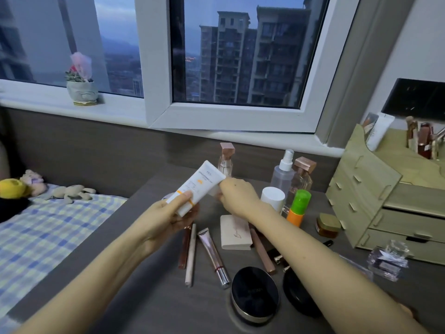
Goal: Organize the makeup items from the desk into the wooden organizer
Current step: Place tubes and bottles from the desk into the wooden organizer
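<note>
Your wooden organizer [375, 189] at the desk's [154, 309] right edge holds a white tube and several lip products in its top compartments. You hold a white tube [197, 186] with orange accents above the desk's middle: left hand [168, 213] grips its lower end, right hand [237, 196] pinches its top. Two black compacts [255, 295] lie near the front edge.

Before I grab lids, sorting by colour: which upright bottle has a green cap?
The orange bottle nearest the wooden organizer; the others carry white or rose-gold tops.
</note>
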`<action>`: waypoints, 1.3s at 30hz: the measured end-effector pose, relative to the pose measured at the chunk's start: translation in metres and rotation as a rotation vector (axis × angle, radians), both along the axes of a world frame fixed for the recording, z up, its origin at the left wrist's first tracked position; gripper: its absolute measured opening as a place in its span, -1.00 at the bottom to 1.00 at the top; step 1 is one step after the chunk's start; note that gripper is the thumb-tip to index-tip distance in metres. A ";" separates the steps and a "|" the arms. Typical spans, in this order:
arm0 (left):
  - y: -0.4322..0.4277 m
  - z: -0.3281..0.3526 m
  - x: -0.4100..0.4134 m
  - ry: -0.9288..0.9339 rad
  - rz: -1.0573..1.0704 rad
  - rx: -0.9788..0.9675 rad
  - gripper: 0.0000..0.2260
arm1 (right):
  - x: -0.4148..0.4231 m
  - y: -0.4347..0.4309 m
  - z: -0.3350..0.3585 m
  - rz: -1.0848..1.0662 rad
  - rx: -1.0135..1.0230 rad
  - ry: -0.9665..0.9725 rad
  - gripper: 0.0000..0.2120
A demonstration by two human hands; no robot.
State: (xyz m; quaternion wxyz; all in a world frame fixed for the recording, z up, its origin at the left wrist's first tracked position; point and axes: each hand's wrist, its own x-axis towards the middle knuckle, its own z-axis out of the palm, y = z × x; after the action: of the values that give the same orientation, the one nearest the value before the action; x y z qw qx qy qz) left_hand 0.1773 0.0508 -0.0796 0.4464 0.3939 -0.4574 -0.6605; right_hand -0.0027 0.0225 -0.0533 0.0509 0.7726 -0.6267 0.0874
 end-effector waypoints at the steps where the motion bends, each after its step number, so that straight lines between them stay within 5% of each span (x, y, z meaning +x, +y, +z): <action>1: 0.002 0.005 -0.005 0.029 -0.004 -0.040 -0.73 | -0.001 0.010 0.009 0.014 -0.041 -0.064 -0.83; 6: 0.014 0.040 -0.032 0.146 -0.167 -0.124 -0.69 | -0.020 0.072 0.054 0.131 0.108 -0.588 -0.75; 11: 0.027 0.063 -0.082 0.193 -0.278 -0.119 -0.55 | -0.063 0.119 0.081 0.014 0.183 -0.847 -0.75; 16: 0.036 0.086 -0.144 0.348 -0.278 -0.015 -0.81 | -0.126 0.156 0.093 -0.105 0.232 -1.310 -0.70; 19: 0.040 0.105 -0.182 0.461 -0.259 0.006 -0.83 | -0.152 0.173 0.090 -0.169 -0.036 -1.745 -0.78; 21: 0.045 0.113 -0.209 0.459 -0.309 -0.063 -0.83 | -0.163 0.175 0.086 -0.241 -0.351 -1.839 -0.90; 26: 0.045 0.125 -0.262 0.348 -0.406 -0.198 -0.83 | -0.203 0.167 0.101 -0.360 -0.782 -1.735 -0.92; 31: 0.015 0.141 -0.284 0.254 -0.300 -0.178 -0.81 | -0.283 0.141 0.135 -0.630 -1.106 -1.221 -0.86; 35: -0.012 0.145 -0.296 0.230 -0.251 -0.173 -0.80 | -0.320 0.088 0.145 -0.759 -0.962 -0.686 -0.85; 39: -0.034 0.141 -0.303 0.231 -0.269 -0.112 -0.81 | -0.336 0.035 0.142 -0.823 -0.661 -0.512 -0.79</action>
State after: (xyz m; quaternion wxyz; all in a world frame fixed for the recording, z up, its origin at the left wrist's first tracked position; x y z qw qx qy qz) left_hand -0.1257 0.0167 0.0611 0.4248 0.2253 -0.4879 -0.7286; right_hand -0.3384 0.0575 0.0887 0.1658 0.3634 -0.8070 0.4349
